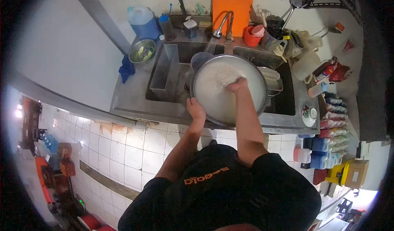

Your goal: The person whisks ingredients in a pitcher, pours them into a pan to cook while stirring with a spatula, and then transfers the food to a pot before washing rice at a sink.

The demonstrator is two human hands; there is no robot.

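A large round metal pot (pixel 262 101) rests over the double sink, filled with cloudy white water (pixel 213 104). Pale grains that look like rice (pixel 221 74) show through near its middle. My left hand (pixel 196 109) holds the pot's rim at the lower left, fingers curled over the edge. Inside the pot, my right hand (pixel 238 84) dips into the water beside the grains; its fingertips are hidden under the surface. Behind the pot, water runs from the faucet (pixel 217 33) towards a translucent jug (pixel 200 60), which the pot partly covers.
A tall grey container (pixel 165 75) stands in the left basin. On the counter are a steel bowl (pixel 142 51), a blue liquid jug (pixel 143 22), an orange cutting board (pixel 232 11) and a red cup (pixel 251 37). A metal container (pixel 273 83) sits in the right basin.
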